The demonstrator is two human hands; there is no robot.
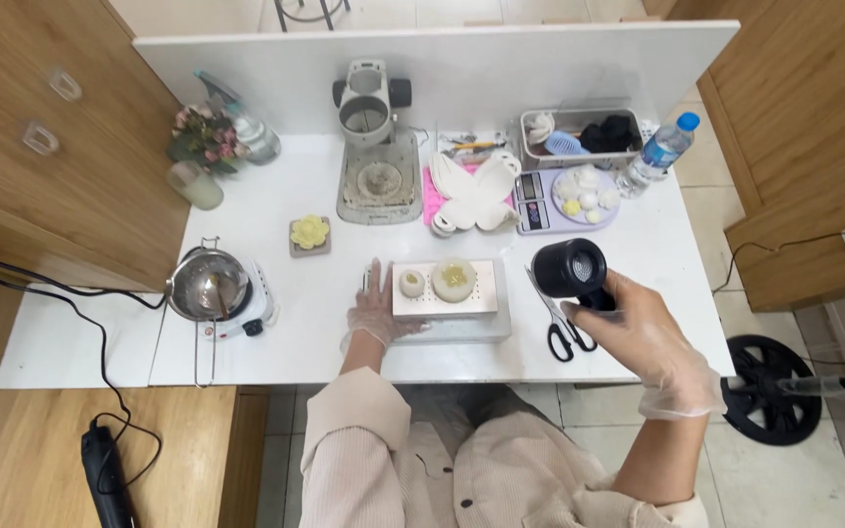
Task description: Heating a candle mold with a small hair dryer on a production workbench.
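Two hands were seen in thin gloves. The right hand [638,328] was shut around a black dryer [572,271], aimed near the block [447,293]. The left hand [376,311] lay flat and wide against the block's left end. Two round moulds [439,281] sat on top of the block, mid-surface. The dryer was best kept steady and the block held firm. Scissors [564,332] lay just under the dryer and could be bumped. A small pot [209,286] stood well apart on the left.
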